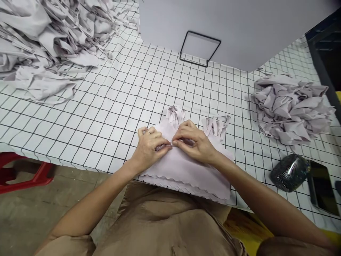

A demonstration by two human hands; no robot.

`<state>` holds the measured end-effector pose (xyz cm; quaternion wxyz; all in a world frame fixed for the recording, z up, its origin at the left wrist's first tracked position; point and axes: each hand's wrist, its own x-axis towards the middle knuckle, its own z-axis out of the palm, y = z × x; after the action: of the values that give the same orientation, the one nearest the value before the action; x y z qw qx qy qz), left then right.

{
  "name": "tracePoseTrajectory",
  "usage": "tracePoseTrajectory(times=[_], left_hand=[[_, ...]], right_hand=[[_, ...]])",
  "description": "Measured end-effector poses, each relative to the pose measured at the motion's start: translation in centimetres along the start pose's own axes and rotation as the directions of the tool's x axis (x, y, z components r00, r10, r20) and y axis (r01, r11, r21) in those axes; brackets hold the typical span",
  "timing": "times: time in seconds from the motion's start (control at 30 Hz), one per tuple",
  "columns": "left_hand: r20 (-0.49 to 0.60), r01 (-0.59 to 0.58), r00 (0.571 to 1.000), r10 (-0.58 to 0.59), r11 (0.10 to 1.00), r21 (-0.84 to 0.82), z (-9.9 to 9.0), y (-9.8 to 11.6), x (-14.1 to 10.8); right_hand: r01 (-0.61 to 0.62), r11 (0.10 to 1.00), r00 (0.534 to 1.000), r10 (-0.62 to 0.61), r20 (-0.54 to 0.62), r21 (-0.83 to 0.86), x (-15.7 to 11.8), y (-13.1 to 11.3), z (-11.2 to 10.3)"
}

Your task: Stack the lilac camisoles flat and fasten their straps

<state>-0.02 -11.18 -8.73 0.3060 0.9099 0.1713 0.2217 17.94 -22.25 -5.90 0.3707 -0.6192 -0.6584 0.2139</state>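
A pale pinkish garment (186, 170) lies flat at the table's front edge, its wavy hem toward me. Bunched thin straps (217, 127) stick out at its far side. Over the garment, my left hand (150, 147) pinches a thin, light strap between thumb and forefinger; a ring is on one finger. Opposite it, my right hand (195, 142) is closed in a pinch on the same small piece, and the fingertips of both hands almost meet. A tiny pale bit shows between them, too small to make out fully.
A large heap of similar garments (61, 32) covers the back left, another pile (293, 106) the right. A grey panel (234, 32) and a black wire stand (199, 48) are behind. A dark shiny rounded object (289, 173) sits beside a phone (323, 188). A red stool (34, 177) stands lower left.
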Motion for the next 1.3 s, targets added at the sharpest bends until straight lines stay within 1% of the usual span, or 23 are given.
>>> tracePoseTrajectory(times=[0.2,0.4,0.57,0.67,0.77,0.9,1.0,1.1,1.3], left_hand=[[-0.001,-0.014,1.0,0.014,1.0,0.008,0.05,0.02,-0.03],[0.009,-0.015,1.0,0.015,1.0,0.007,0.1,-0.07,-0.01],[-0.006,-0.025,1.0,0.025,1.0,-0.001,0.24,-0.16,-0.03],[0.004,-0.022,1.0,0.022,1.0,-0.001,0.26,-0.19,-0.01],[0.017,-0.006,1.0,0.006,1.0,0.0,0.25,-0.21,0.01],[-0.002,-0.025,1.0,0.025,1.0,-0.008,0.21,-0.21,0.04],[0.025,-0.006,1.0,0.006,1.0,-0.004,0.17,-0.18,0.05],[0.043,0.009,0.999,-0.009,1.0,-0.004,0.16,-0.15,0.06],[0.026,0.003,1.0,-0.003,1.0,0.001,0.25,-0.17,0.0]], right_hand=[[0.051,0.999,0.999,-0.051,0.004,0.016,-0.04,-0.14,0.07],[0.028,1.0,0.999,-0.028,0.02,-0.005,0.05,-0.11,0.04],[0.052,0.999,0.998,-0.051,0.046,-0.01,0.18,0.12,0.09],[0.032,0.999,0.998,-0.031,0.06,-0.014,0.19,0.14,0.12],[0.017,1.0,0.998,-0.017,0.056,0.0,0.21,0.07,0.12],[0.029,1.0,0.998,-0.029,0.059,0.002,0.26,0.07,0.14],[0.043,0.999,0.998,-0.043,0.055,0.002,0.28,0.06,0.13],[0.026,1.0,0.998,-0.026,0.053,0.013,0.3,-0.03,0.09],[0.006,1.0,0.998,-0.008,0.056,0.03,0.36,-0.18,0.05]])
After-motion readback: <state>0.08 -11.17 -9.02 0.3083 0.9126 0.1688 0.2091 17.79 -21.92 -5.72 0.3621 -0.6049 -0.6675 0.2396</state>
